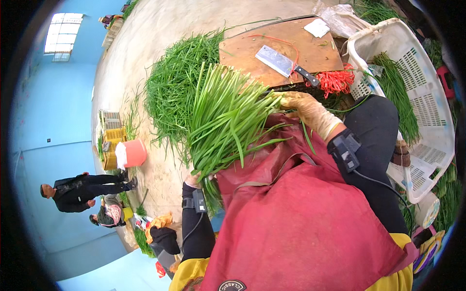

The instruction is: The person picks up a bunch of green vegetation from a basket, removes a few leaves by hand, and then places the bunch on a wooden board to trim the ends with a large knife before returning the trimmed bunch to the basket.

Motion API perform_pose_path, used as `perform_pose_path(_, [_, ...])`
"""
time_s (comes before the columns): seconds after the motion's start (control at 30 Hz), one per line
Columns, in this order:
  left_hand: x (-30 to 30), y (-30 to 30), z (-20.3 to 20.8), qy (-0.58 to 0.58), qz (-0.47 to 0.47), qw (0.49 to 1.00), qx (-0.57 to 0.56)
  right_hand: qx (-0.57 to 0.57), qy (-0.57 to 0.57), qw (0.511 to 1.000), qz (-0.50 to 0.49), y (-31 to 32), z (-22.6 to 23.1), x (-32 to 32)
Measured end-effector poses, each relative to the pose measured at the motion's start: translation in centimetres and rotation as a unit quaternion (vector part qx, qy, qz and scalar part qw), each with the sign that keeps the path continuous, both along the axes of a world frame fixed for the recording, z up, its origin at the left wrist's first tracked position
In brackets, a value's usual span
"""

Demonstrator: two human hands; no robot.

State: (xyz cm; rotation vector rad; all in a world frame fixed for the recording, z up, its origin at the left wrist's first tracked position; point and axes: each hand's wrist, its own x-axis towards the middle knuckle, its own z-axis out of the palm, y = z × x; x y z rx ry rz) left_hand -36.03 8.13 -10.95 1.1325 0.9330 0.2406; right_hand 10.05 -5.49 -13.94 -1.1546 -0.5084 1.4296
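A big loose bunch of green garlic chives (228, 116) lies across my lap, pale stem ends up and to the right, leaves drooping to the lower left. My left hand (192, 181) is at the leaf side, its fingers mostly hidden under the leaves it holds. Gloved in a pale, thin glove, my right hand (308, 110) grips the bunch at the stem ends, fingers bent against them. Beyond them, a cleaver (276, 61) with a black handle rests on a wooden board (242, 53). Red ties (336, 80) hang at the board's near right corner.
A heap of chives (174, 82) covers the floor at left of the board. At right stands a white plastic basket (421, 97) with chives inside. A pink bucket (133, 153), crates (112, 136) and two people (80, 191) are farther left.
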Motion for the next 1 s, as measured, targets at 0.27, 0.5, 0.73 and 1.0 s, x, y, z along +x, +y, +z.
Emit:
perform_pose_path(0.27, [0.5,-0.2,0.5,0.002,-0.013,1.000,0.009,0.016,0.088,0.982,-0.169,0.5,-1.0,0.4])
perform_pose_path(0.5, [-0.6,0.2,-1.2,-0.062,0.001,0.998,-0.015,-0.013,-0.265,0.962,0.058,-2.1,-1.7,2.0])
perform_pose_path(0.73, [-1.2,0.4,-1.1,-0.047,-0.008,0.999,0.019,0.060,-0.213,0.944,0.245,0.7,-2.1,-3.7])
perform_pose_path(1.0, [-0.5,-0.1,-0.9,-0.074,-0.042,0.996,0.034,0.033,0.080,0.990,0.115,-0.9,-1.8,-1.2])
